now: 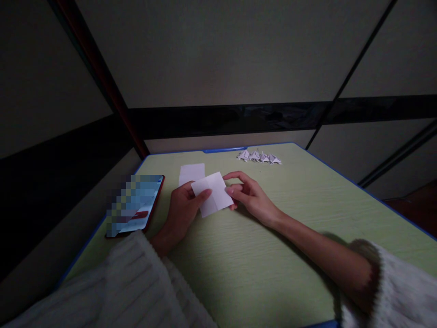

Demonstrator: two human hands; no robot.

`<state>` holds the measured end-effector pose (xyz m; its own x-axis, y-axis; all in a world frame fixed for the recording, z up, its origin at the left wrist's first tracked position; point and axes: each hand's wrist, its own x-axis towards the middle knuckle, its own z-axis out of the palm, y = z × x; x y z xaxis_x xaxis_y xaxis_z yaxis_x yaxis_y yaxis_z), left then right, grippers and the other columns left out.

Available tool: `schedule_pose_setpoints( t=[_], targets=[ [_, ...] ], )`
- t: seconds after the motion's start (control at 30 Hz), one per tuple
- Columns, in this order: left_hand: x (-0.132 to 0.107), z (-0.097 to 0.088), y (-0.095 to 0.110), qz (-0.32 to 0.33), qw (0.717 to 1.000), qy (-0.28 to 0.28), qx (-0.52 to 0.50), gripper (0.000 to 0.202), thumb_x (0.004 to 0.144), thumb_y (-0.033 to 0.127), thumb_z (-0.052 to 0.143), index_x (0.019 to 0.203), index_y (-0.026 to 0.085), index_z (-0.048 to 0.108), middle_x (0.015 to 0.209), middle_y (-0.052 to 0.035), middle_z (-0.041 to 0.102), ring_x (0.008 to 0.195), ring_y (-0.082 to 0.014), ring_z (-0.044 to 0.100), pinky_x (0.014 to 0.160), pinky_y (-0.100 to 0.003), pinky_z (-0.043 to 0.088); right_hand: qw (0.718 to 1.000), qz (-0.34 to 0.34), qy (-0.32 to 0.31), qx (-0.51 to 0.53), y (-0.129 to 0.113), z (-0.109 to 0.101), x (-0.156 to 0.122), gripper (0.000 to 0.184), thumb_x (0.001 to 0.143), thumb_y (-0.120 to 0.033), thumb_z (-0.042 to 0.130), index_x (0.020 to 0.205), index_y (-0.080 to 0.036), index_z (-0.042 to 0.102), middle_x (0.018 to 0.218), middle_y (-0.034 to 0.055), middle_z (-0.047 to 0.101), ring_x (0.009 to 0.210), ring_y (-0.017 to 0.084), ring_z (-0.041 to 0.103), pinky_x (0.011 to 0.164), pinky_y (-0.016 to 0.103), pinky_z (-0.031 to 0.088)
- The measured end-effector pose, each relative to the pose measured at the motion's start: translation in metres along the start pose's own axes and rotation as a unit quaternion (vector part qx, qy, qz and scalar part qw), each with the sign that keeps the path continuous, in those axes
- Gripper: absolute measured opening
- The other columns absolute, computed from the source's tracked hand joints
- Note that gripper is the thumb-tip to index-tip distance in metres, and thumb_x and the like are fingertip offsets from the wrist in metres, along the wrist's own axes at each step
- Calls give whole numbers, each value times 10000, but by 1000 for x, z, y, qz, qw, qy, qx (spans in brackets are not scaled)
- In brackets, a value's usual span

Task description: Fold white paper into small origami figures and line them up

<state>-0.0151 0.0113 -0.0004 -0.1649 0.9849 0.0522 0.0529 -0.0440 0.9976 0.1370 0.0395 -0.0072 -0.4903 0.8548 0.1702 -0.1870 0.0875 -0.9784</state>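
A small white square sheet of paper [217, 199], marked with a crease, is held slightly tilted above the table. My left hand [184, 205] grips its left side, thumb on top and fingers behind. On the opposite edge, my right hand [251, 196] pinches the paper between thumb and fingers, its index finger reaching out near the top corner. Behind my left hand lies another white paper piece [191, 171], partly covered by the held sheet. Several folded paper figures [259, 157] stand in a row at the table's far side.
A tablet or large phone [139, 205] with a lit screen and red edge lies at the left, its picture partly blurred. The light green table [266, 273] has a blue rim. Dark-banded cabinet panels [221, 120] stand close behind it.
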Motion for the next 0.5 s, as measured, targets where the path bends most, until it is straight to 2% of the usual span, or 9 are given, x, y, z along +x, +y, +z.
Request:
schedule_pose_setpoints(
  t=[0.1,0.2,0.27,0.4,0.5],
  targets=[
    [2,-1,-2,-13,1000,-6,-21,232,594,267,610,755,104,577,630,1,609,568,-124,535,524,-230,401,997,-57,-28,-39,0,-7,1,193,761,-181,452,946,-170,506,669,-6,544,524,59,482,504,214,380],
    [2,-1,-2,-7,999,-30,-11,193,607,232,598,753,107,583,609,10,598,555,-114,533,506,-216,408,990,-88,-41,-106,2,-13,3,143,702,-132,524,824,-166,592,883,37,523,647,70,485,559,219,389],
    [1,0,-2,-3,999,-53,9,164,623,225,582,744,115,580,559,27,570,496,-101,516,443,-200,402,985,-98,-48,-134,3,-16,3,139,655,-118,574,779,-166,616,977,48,481,710,83,483,567,217,393],
    [-2,1,-2,-10,993,-97,60,144,639,228,564,735,121,556,444,65,485,313,-59,393,267,-162,286,984,-80,-78,-139,4,-18,5,149,613,-113,615,752,-161,637,949,46,493,672,71,489,529,196,393],
    [-3,2,-3,-8,989,-120,81,112,649,224,555,692,123,534,431,75,466,270,-29,334,238,-138,234,987,-53,-100,-117,4,-19,5,151,572,-127,648,720,-161,651,844,27,527,595,54,486,506,189,397]
  ],
)
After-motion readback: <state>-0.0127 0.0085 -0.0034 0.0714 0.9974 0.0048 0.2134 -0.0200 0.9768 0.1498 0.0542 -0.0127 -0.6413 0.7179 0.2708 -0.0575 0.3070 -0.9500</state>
